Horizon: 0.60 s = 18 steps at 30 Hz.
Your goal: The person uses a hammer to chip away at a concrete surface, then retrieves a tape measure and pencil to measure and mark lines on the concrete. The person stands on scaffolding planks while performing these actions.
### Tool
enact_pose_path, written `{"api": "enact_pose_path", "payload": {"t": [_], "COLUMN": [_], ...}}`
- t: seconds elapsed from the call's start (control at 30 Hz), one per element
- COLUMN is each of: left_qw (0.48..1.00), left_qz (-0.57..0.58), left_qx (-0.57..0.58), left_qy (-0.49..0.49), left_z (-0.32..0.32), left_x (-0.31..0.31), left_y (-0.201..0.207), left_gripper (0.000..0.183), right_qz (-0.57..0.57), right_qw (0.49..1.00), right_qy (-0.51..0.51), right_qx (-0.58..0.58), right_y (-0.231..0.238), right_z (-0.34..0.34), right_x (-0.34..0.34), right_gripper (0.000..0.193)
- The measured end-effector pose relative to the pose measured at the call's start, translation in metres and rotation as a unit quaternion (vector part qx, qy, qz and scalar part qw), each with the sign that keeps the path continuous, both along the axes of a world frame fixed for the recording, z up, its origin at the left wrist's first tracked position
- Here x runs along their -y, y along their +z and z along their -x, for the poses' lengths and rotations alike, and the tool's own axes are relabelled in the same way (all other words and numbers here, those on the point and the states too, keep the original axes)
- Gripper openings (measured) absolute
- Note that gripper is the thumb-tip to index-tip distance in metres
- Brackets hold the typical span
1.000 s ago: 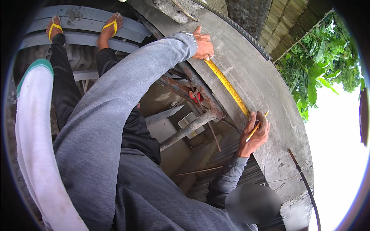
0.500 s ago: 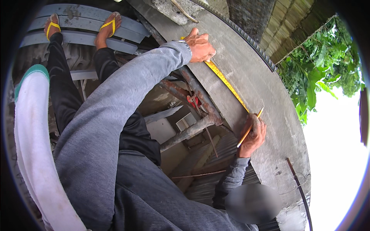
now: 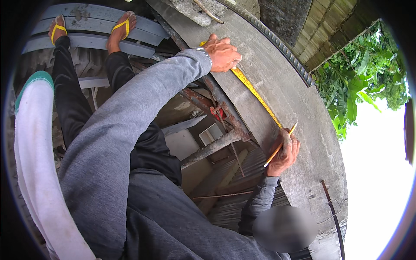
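A yellow tape measure is stretched along a grey concrete surface. My left hand is closed around its far end, where a bit of yellow shows behind the fingers; the rest of that part is hidden. Nearer to me, my right hand rests on the concrete at the other end of the blade. A yellow-orange pencil is held in its fingers, slanting across the hand with its pale tip up and to the right. The fingers cover the blade's end.
A ribbed steel bar runs along the concrete's far edge. Thin rebar with wire sticks out at the right. Below the near edge are rusty metal pipes. My sandalled feet stand on grey planks. A white towel hangs at left.
Both hands stay at nearly the same places on the tape. The pencil's lower end has shifted slightly left and down.
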<state>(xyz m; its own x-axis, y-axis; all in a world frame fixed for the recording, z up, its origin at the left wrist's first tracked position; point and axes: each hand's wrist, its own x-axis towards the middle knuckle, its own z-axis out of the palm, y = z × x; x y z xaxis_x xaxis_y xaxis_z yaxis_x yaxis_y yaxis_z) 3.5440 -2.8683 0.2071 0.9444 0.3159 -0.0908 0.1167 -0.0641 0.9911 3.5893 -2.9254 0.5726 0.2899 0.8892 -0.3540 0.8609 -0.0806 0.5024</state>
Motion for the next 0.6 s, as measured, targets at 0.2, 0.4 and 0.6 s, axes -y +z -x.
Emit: {"api": "enact_pose_path", "payload": {"t": [0.2, 0.4, 0.6], "left_qw": [1.000, 1.000, 1.000], "left_qz": [0.013, 0.013, 0.015], "left_qx": [0.000, -0.002, 0.001], "left_qy": [-0.007, 0.002, 0.026], "left_z": [0.0044, 0.0047, 0.0051], "left_x": [0.0025, 0.0052, 0.0086], "left_y": [-0.0006, -0.0010, -0.0024], "left_gripper": [0.026, 0.024, 0.022], "right_qz": [-0.002, 0.016, 0.013], "right_qw": [1.000, 1.000, 1.000], "right_qy": [-0.002, -0.009, -0.017], "right_qx": [-0.003, 0.010, 0.007], "right_y": [-0.0003, 0.0025, 0.0030], "right_z": [0.0026, 0.0010, -0.0001], "right_x": [-0.0013, 0.0015, 0.0046], "right_gripper": [0.028, 0.030, 0.032]}}
